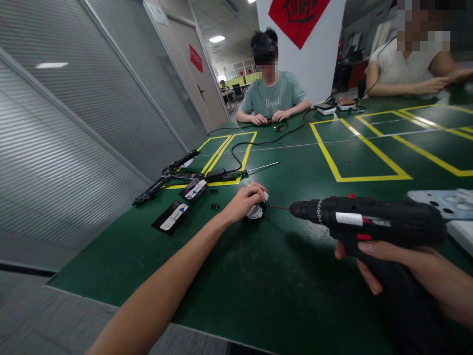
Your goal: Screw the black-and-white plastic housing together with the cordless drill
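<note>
My right hand (402, 261) is wrapped round the grip of a black cordless drill (380, 219). The drill lies level, with its thin bit (279, 207) pointing left. My left hand (248, 199) is closed on a small white and black part (255, 212) at the table's middle; its kind is not clear. The bit's tip is close to that part, and I cannot tell whether they touch. Left of my left hand are small black pieces (214, 206) and two black pouches with white labels, one nearer (171, 217) and one farther (194, 190).
A black folding stand (162, 182) and a long screwdriver (263, 168) lie at the left. A black cable (266, 142) crosses the green table (295, 296). A light tray (439, 202) is at the right. Two people sit across the table, near small devices (345, 103).
</note>
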